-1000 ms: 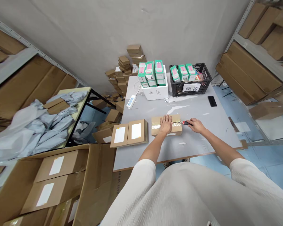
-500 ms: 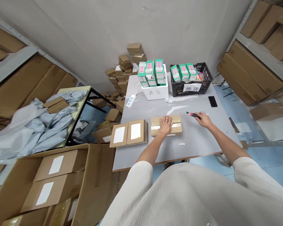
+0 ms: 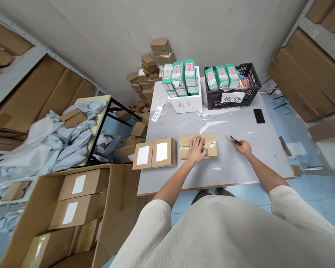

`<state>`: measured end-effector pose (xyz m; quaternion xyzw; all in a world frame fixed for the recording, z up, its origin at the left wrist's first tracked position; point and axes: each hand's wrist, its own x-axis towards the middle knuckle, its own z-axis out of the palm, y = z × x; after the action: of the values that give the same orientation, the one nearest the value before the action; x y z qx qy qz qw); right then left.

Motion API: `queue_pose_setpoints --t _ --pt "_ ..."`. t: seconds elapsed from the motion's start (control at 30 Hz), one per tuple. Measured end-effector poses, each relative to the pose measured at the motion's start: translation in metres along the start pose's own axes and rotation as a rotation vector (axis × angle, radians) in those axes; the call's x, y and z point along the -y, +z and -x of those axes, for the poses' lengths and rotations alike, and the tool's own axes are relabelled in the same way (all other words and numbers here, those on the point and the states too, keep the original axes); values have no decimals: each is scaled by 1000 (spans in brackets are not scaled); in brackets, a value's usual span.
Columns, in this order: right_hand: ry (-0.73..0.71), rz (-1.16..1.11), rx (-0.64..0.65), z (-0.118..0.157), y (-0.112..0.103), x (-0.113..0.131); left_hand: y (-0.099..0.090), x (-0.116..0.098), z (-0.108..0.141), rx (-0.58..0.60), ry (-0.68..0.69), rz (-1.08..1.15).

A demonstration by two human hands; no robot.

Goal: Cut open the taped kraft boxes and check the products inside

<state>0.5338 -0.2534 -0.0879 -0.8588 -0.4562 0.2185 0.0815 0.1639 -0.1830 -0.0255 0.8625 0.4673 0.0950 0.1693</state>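
Note:
A small brown cardboard box lies on the grey table, with shiny clear tape running along its top. My left hand rests on this box, fingers spread over the lid. To the right of the box, my right hand is closed around a red and black box cutter. Its tip points up and left, apart from the box. Two flat cardboard boxes with white labels sit side by side to the left of my left hand.
At the table's back stand a white bin and a black crate, both holding green-and-pink boxes. A phone lies at right, a power strip at left. A large open carton with boxes stands front left.
My right hand has shifted a little to the right with the box cutter, whose tip now points more upward. My left hand stays on the box, its thumb spread wider. The view has shifted slightly.

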Motion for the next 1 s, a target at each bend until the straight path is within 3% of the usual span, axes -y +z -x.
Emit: queue_pose_setpoints --t 0.27,0.63,0.77,1.0 --pt "162 42 93 -23 26 -9 -4 -1 28 75 21 -20" --pt "159 62 74 -26 46 -7 -6 1 30 109 12 -42" --pt "3 32 7 -20 38 16 -6 1 28 108 27 -32" --pt "-571 -211 27 6 6 99 -15 19 31 15 12 18"
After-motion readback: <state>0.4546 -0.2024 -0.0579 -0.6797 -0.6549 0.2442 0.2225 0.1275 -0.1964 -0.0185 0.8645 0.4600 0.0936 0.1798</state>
